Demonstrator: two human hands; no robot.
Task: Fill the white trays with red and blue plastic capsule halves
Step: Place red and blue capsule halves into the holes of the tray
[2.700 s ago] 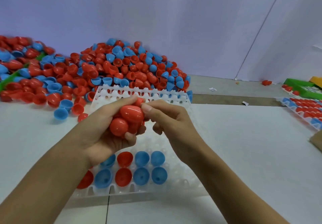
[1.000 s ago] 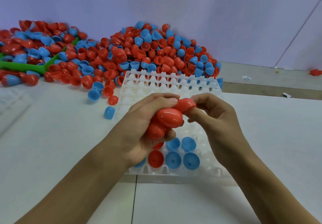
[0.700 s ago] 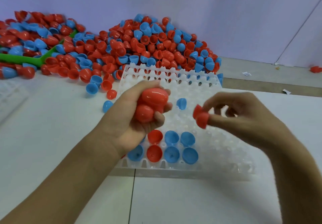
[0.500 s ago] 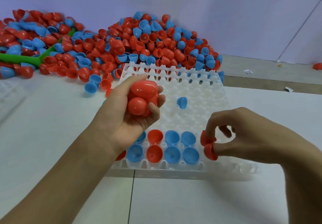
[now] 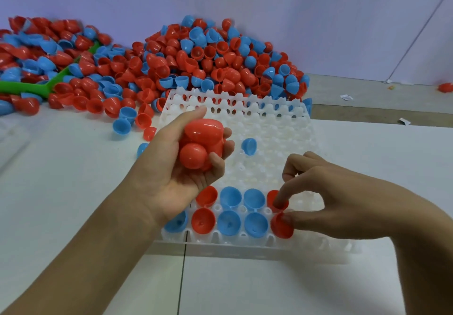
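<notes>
One white tray (image 5: pixel 282 128) holds six blue capsule halves (image 5: pixel 230 198) and four red ones (image 5: pixel 203 220); a fifth spot is partly hidden. The heap (image 5: pixel 196 64) behind is uncountable.

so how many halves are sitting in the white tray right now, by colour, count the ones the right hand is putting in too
Red halves in the white tray: 4, two at the left and two under the right hand, one nearer than the other
Blue halves: 6, five in the near rows and one loose mid-tray
Total: 10, though the left hand may hide more
</notes>
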